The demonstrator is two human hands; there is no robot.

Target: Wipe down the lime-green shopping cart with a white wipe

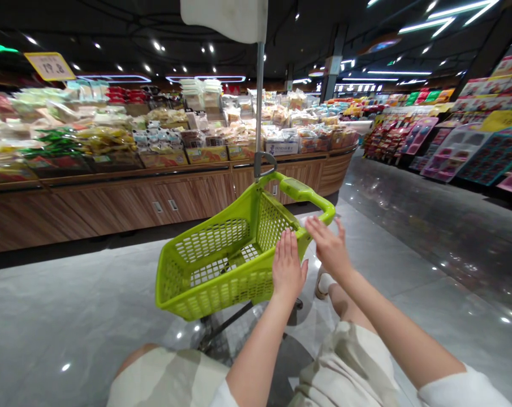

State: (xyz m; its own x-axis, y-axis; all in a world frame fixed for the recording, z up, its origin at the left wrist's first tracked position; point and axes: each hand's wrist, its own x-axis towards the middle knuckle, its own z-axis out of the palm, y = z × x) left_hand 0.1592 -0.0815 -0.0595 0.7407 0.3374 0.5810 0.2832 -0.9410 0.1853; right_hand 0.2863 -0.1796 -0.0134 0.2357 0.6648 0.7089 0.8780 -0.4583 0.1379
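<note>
A lime-green plastic shopping cart (213, 257) stands on the grey floor just ahead of me, its basket holding nothing. My left hand (287, 265) lies flat with fingers stretched out against the basket's near rim. My right hand (328, 244) hovers open beside it, fingers spread, just under the cart's green handle bar (309, 195). Neither hand holds anything. A metal pole (259, 107) rises from the cart to a white sign at the top.
A long curved wooden counter (162, 198) piled with packaged snacks runs along the left and back. Slanted racks of colourful goods (472, 147) line the right. Shiny grey floor (429, 243) stretches between them. My knees and a shoe (323, 282) show below.
</note>
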